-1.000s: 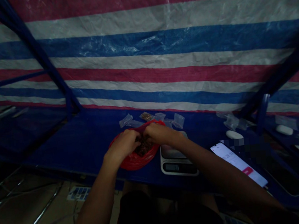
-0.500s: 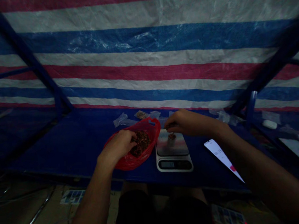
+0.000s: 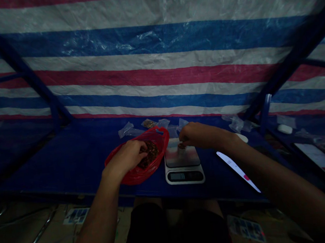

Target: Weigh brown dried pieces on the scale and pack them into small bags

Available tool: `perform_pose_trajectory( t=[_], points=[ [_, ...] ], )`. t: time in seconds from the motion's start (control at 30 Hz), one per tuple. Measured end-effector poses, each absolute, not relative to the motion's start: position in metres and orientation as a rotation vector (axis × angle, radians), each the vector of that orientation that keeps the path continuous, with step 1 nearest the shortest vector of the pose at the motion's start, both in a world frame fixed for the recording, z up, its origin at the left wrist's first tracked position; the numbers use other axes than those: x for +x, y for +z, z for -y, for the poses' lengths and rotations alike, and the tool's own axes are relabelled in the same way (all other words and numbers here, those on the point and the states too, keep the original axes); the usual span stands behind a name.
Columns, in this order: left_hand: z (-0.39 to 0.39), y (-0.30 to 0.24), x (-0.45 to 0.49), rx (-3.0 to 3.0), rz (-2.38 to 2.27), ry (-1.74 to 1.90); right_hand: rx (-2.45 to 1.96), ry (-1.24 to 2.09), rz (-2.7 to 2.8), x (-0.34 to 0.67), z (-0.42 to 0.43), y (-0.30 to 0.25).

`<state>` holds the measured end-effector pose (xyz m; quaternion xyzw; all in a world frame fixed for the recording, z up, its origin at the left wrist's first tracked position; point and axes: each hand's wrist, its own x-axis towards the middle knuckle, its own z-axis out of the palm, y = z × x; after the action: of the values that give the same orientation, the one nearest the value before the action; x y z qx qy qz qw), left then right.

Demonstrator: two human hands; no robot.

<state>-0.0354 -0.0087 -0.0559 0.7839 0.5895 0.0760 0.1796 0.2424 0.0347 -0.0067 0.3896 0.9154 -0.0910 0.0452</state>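
My left hand reaches into an open red plastic bag. Its fingers are curled against small dark brown pieces that lie inside; whether any are pinched is hidden. Right of the bag is a white kitchen scale with a metal plate and a lit display. On the plate stands a small pale cup, brown bits showing at its top. My right hand is just above the cup, fingers bent and together. What they hold, if anything, is too dark to make out.
Clear plastic bags and a small filled packet lie behind the red bag. A lit phone rests right of the scale, another farther right. Blue frame posts and a striped sheet bound the blue table.
The view has shifted slightly, moving everything a little left in the picture. My right hand is lower, nearer the cup's top. My left hand stays in the red bag.
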Motion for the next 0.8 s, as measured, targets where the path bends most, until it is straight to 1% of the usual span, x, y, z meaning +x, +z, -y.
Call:
perform_pose_trajectory(
  t=[0.23,0.5,0.8],
  points=[
    [0.007,-0.060,-0.034,2.127,-1.571,0.320,1.133,-0.242,-2.824,0.242,-0.039,-0.015],
    [0.010,-0.063,-0.033,2.251,-1.668,0.212,1.113,-0.428,-2.853,0.239,-0.035,-0.013],
    [0.012,-0.068,-0.026,2.270,-1.708,0.169,1.077,-0.544,-2.892,0.242,-0.032,-0.009]
  ],
)
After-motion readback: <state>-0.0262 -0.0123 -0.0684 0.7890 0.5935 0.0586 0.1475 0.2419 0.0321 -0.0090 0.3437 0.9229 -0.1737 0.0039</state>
